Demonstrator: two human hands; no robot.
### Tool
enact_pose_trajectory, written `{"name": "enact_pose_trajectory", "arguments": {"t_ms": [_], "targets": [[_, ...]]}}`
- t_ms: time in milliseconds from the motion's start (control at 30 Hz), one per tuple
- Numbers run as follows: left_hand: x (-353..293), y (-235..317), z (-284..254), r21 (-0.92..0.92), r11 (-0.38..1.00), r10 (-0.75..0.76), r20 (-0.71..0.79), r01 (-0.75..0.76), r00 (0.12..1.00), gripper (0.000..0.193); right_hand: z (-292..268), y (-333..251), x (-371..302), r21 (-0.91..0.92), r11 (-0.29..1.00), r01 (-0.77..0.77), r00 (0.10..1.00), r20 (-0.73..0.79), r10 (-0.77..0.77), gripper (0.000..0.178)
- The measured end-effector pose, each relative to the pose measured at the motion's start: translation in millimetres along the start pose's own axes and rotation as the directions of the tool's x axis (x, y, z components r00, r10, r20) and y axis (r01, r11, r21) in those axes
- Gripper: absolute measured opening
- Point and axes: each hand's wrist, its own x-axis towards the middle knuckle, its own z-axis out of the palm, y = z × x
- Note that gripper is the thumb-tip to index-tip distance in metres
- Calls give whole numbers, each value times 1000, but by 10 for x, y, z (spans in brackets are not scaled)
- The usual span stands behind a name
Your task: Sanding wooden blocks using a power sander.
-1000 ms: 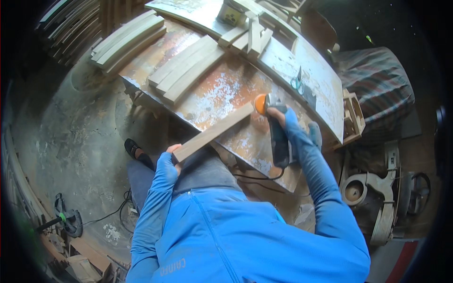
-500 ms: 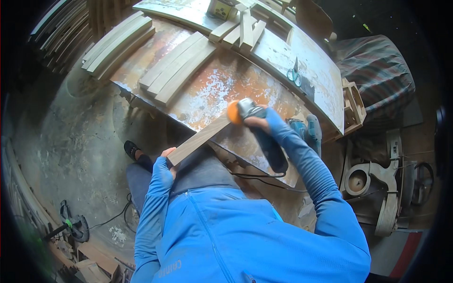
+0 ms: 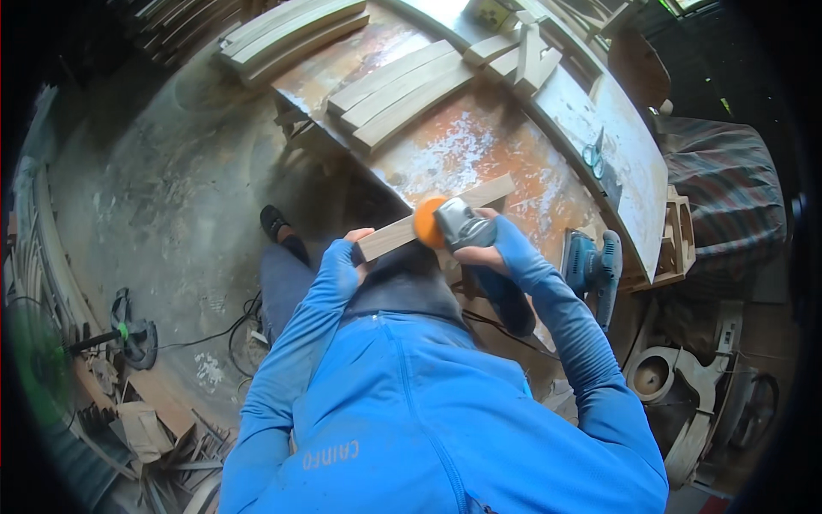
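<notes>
My left hand (image 3: 360, 248) is closed around the near end of a pale wooden strip (image 3: 390, 240), which slants up to the right over the edge of the worktable (image 3: 462, 154). In my right hand (image 3: 490, 244) is an angle grinder (image 3: 465, 224) with an orange disc (image 3: 427, 223). The disc lies against the strip around its middle and hides part of it. Behind the grinder the strip's far end (image 3: 497, 188) shows above the table. The grinder's dark body points down to the right, with its cable below.
Curved wooden pieces (image 3: 398, 90) lie on the table, with more stacked (image 3: 295, 34) at the far left. Scissors (image 3: 593, 154) rest on a white board. A teal power sander (image 3: 591, 265) stands at my right. Wood scraps (image 3: 163, 420) and a cable lie on the floor at left.
The grinder's disc has gone from the strip's far end to around its middle. The strip has turned flatter, and the whole view has shifted, with the table now further right.
</notes>
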Motion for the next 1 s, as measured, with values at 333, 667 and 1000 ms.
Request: {"name": "enact_pose_trajectory", "arguments": {"t_ms": [333, 667, 1000], "targets": [[-67, 219, -80, -59, 979, -186, 116, 194, 976, 50, 562, -360, 88, 21, 990, 137, 975, 172, -138, 92], [-39, 36, -53, -82, 992, -89, 62, 94, 994, 51, 367, -204, 97, -7, 995, 97, 991, 89, -96, 96], [-47, -41, -77, -61, 997, -36, 54, 39, 998, 50, -163, 105, 151, 31, 998, -57, 996, -67, 59, 101]]}}
